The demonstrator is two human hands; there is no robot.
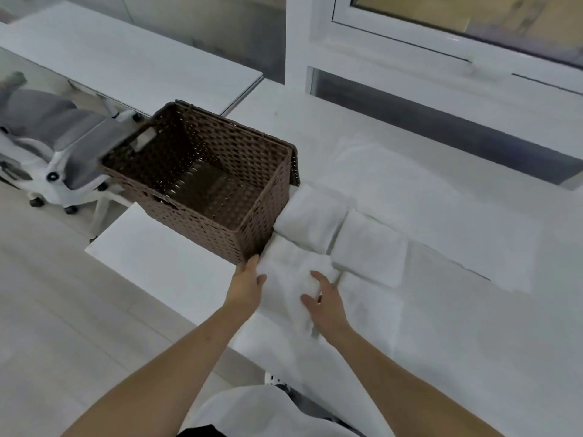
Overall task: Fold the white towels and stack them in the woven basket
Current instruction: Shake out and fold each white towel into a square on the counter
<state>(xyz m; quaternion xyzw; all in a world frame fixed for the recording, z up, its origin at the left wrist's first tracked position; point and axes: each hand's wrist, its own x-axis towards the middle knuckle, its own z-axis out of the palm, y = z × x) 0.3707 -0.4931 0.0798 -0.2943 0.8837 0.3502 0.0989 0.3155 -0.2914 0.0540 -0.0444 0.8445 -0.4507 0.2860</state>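
Note:
A brown woven basket (265, 197) stands empty on the white table, left of the towels. Two folded white towels lie beside it: one (310, 217) against the basket's right wall, another (369, 247) to its right. A third white towel (288, 269) lies nearest me at the basket's front corner. My left hand (247, 282) holds this towel's left edge with fingers reaching under it, beside the basket corner. My right hand (325, 301) grips the same towel's right side, fingers curled into the cloth.
More white cloth (441, 216) lies spread over the table to the right. A grey office chair (56, 143) stands at the left, beyond the table edge. A second white table (126, 58) sits behind the basket. A window frame (441, 99) borders the far side.

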